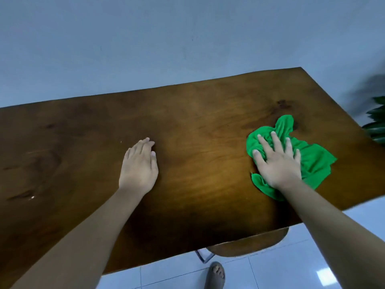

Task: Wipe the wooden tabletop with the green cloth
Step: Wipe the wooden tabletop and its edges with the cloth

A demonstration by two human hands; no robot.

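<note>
The dark wooden tabletop [198, 130] fills most of the view and slopes up to the right. A crumpled bright green cloth [312, 161] lies on its right part. My right hand [277, 161] presses flat on the cloth with fingers spread, covering its left half. My left hand [139, 163] rests palm down on the bare wood near the middle, fingers together, holding nothing.
A pale wall [166, 42] runs behind the table's far edge. Green plant leaves [377, 122] stand off the right end. Below the near edge are a wooden stool seat [250, 245], a white tiled floor [291, 268] and my foot in a sandal [215, 276].
</note>
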